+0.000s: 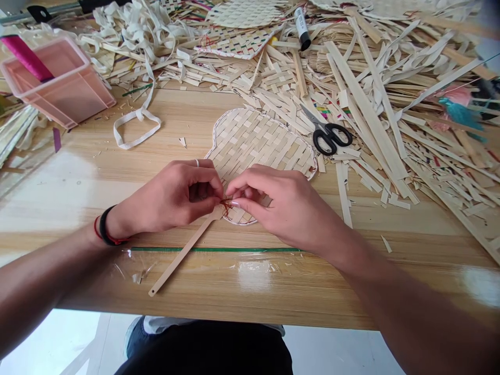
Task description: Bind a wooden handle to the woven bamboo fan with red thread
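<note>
While your L hand (174, 198) and R hand (285, 203) pinch the reddish thread (226, 207), fingertips close together, the woven fan (260, 146) lies partly under them on the surface (332, 291), handle (182, 257) angled toward you. Looks like tying at the handle joint; next move prob. calls for even tension, w/ scissors (331, 138) nearby if trimming's req'd.

Your left hand (175, 192) and right hand (279, 203) nearly meet at the near-left edge of the woven fan (260, 146), each with thumb and forefinger pinched, the other fingers curled. Your forearms slant inward, left forearm (70, 268) left of the fan, right forearm (390, 286) nearer and right of it.
</note>
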